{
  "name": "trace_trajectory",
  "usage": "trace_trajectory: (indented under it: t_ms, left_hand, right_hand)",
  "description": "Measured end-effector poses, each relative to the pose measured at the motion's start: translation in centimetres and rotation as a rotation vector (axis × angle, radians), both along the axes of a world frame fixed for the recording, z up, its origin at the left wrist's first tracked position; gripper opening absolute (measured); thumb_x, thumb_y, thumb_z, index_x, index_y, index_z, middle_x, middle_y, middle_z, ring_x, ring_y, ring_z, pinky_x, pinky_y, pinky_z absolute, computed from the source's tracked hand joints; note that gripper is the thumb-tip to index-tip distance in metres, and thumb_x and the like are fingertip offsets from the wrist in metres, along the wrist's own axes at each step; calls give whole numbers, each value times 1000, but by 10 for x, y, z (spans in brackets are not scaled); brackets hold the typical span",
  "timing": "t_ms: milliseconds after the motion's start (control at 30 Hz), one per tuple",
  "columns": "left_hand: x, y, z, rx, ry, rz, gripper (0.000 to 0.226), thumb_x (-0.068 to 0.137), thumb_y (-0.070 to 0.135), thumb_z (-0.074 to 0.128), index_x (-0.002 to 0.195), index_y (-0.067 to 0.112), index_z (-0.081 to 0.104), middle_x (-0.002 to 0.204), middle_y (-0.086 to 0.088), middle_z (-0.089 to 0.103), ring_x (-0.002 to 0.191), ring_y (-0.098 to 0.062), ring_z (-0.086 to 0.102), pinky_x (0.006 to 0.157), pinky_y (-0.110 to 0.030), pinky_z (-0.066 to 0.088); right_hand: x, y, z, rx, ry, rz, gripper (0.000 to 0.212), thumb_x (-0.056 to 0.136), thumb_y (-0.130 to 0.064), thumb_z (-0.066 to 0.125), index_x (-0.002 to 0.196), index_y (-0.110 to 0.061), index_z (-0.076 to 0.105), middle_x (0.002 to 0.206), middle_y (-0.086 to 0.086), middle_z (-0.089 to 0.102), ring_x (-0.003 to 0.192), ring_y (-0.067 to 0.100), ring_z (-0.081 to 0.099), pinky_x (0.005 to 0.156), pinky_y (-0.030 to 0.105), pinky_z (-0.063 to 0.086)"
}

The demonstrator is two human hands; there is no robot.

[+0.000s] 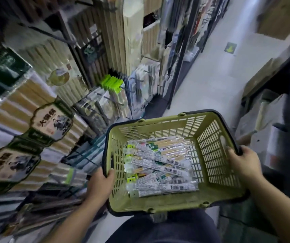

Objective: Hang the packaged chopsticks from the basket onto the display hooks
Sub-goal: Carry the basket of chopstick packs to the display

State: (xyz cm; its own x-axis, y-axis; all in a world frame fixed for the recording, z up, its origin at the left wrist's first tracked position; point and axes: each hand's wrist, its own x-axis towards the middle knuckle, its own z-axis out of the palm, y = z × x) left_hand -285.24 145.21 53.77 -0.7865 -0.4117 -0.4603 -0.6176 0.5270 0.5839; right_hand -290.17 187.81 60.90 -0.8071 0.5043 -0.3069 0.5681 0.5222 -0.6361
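Observation:
A yellow-green plastic basket [214,137] with a dark rim is held in front of me above the aisle floor. Several packaged chopsticks [160,165], clear sleeves with green labels and barcodes, lie in a loose pile on its bottom. My left hand [100,183] grips the basket's left rim, thumb inside. On the opposite side my right hand [242,160] grips the right rim, thumb over the edge. The display hooks [126,89] stick out of the rack at the left, most loaded with hanging chopstick packs.
Boxed chopstick sets [40,123] fill the left shelves close to my left arm. A dark shelf post [181,55] stands beyond the hooks. The pale aisle floor [216,76] runs ahead, with stacked cartons [270,123] on shelving at the right.

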Motion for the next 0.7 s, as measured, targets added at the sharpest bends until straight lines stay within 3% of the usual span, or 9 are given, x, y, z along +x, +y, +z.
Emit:
trace_trajectory:
  t_ms: [67, 300, 467, 533, 633, 700]
  left_hand:
    - [-17, 9, -3, 3, -10, 32, 27, 102, 37, 56, 89, 15, 62, 82, -9, 70, 75, -32, 68, 73, -47, 60]
    - [-64, 44, -35, 32, 11, 198, 25, 103, 36, 57, 99, 13, 64, 88, -7, 70, 83, -31, 68, 76, -43, 57]
    - [-82, 75, -65, 16, -84, 401, 38, 103, 44, 55, 120, 11, 64, 111, -15, 70, 105, -39, 67, 89, -45, 54]
    - [-84, 87, -73, 3, -108, 473, 31, 103, 41, 56, 113, 13, 65, 102, -13, 70, 98, -38, 67, 84, -45, 55]
    - [-79, 105, -90, 16, -101, 593, 29, 102, 39, 58, 101, 11, 60, 87, -9, 67, 82, -33, 66, 70, -40, 50]
    - [-74, 117, -104, -3, -121, 671, 30, 101, 40, 59, 99, 10, 58, 84, -7, 66, 74, -26, 62, 65, -37, 44]
  right_hand:
    - [-33, 8, -4, 18, -4, 43, 26, 100, -40, 58, 102, -15, 65, 80, 6, 71, 70, 23, 70, 54, 31, 50]
    - [-148, 31, -52, 83, -48, 165, 26, 97, -42, 60, 93, -17, 64, 73, 5, 70, 64, 26, 68, 54, 34, 53]
    - [-225, 49, -103, 57, -131, 315, 27, 96, -42, 63, 92, -15, 64, 57, -8, 70, 44, 11, 66, 35, 21, 46]
    - [-252, 51, -120, 46, -155, 402, 27, 97, -39, 63, 91, -13, 63, 60, -9, 71, 45, 12, 67, 38, 27, 51]
    - [-283, 45, -143, 38, -154, 500, 26, 96, -41, 63, 89, -16, 64, 64, 5, 72, 57, 27, 71, 55, 50, 61]
    - [-299, 40, -158, 58, -164, 575, 28, 95, -45, 61, 88, -18, 64, 67, 5, 72, 61, 30, 71, 59, 52, 61]
